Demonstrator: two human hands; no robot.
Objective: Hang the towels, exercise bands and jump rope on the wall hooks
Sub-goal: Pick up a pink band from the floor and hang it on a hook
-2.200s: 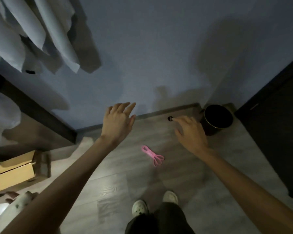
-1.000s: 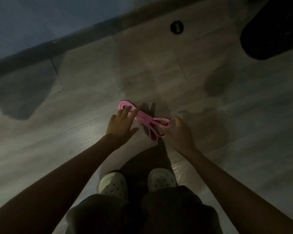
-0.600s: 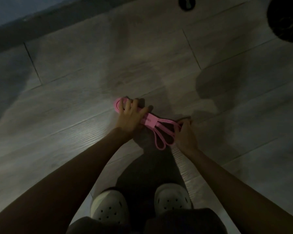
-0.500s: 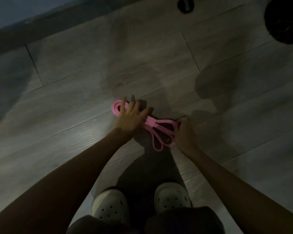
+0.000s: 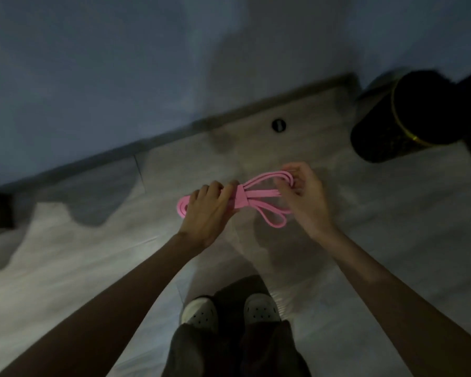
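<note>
A pink exercise band (image 5: 259, 195), folded into a bundle with a wrap around its middle, is held above the floor between both hands. My left hand (image 5: 210, 210) grips the bundle's left part, with a loop sticking out past the knuckles. My right hand (image 5: 303, 197) pinches the loops at the right end, and one loop droops below it. No wall hooks, towels or jump rope are in view.
A dark round bin (image 5: 394, 118) stands at the right by the blue-grey wall (image 5: 147, 63). A small black round fitting (image 5: 278, 125) sits in the floor near the baseboard. My feet in pale clogs (image 5: 229, 312) stand on the wood-look floor.
Both hands closed on the pink band where it lay on the floor and lifted it. The view has risen, so the wall and bin show again.
</note>
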